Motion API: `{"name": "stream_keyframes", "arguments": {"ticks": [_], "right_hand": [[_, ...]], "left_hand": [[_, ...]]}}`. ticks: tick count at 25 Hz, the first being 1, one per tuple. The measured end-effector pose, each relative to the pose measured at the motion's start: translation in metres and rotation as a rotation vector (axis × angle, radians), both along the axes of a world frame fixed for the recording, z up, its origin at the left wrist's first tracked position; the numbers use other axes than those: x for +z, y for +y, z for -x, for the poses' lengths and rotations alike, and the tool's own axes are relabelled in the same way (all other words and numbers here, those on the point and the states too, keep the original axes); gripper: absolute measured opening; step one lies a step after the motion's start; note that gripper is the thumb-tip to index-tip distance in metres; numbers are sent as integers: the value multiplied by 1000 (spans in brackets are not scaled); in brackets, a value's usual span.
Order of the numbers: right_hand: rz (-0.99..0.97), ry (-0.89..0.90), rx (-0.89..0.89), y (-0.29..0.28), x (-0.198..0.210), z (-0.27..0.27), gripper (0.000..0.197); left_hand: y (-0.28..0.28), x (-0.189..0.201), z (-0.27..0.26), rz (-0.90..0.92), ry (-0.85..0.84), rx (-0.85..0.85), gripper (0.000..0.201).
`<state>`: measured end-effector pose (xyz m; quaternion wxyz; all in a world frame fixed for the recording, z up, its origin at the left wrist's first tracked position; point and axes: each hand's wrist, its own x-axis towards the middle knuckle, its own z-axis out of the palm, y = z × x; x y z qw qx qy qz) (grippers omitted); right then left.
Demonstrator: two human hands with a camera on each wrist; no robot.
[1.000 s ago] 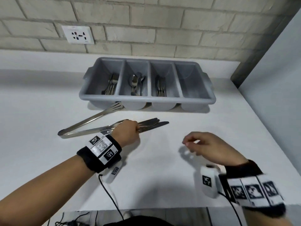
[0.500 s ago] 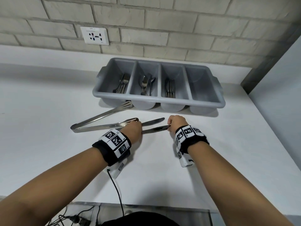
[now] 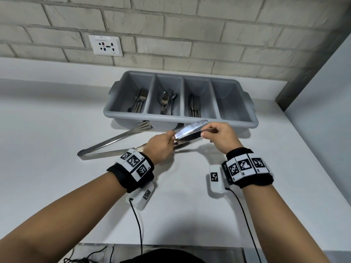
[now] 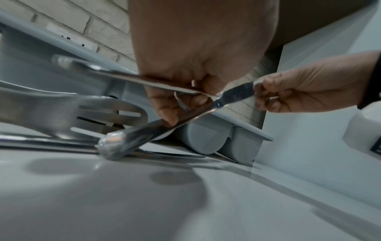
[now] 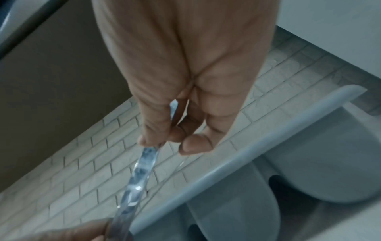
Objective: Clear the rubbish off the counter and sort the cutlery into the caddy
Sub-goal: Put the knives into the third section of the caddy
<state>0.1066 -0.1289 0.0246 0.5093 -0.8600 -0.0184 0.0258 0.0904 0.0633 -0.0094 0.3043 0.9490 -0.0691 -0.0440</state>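
Observation:
A grey four-compartment caddy (image 3: 231, 103) stands at the back of the white counter, with forks, spoons and knives in its three left compartments and the rightmost one bare. In front of it my left hand (image 3: 161, 147) grips table knives near their handles. My right hand (image 3: 220, 137) pinches the other end of one raised knife (image 3: 190, 129) between thumb and forefinger. In the right wrist view that knife (image 5: 142, 171) runs down to the left hand. In the left wrist view a second knife (image 4: 123, 78) crosses the left fingers (image 4: 164, 112). Another knife (image 3: 182, 145) lies on the counter beneath.
Long steel tongs (image 3: 117, 138) lie on the counter left of my hands, their slotted tip close to the caddy's front. A brick wall with a socket (image 3: 105, 45) runs behind. A grey side wall (image 3: 322, 111) bounds the counter on the right.
My right hand came across from the right, took the tip end of a knife and raised it off the counter. The left hand stayed at the knife handles.

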Motion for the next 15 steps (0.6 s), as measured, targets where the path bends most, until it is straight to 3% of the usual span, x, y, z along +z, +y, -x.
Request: {"name": "stream_keyframes", "arguments": {"ticks": [5, 9, 13, 15], "right_hand": [[-319, -103, -96, 5, 10, -2, 33], [-279, -171, -178, 16, 0, -5, 29], [-491, -116, -226, 23, -1, -8, 30], [-496, -134, -246, 25, 0, -10, 39]], "left_hand": [[-9, -8, -8, 325, 41, -101, 36], [-21, -14, -7, 589, 187, -77, 19], [-29, -8, -3, 710, 257, -19, 23], [-29, -3, -2, 784, 287, -12, 24]]}}
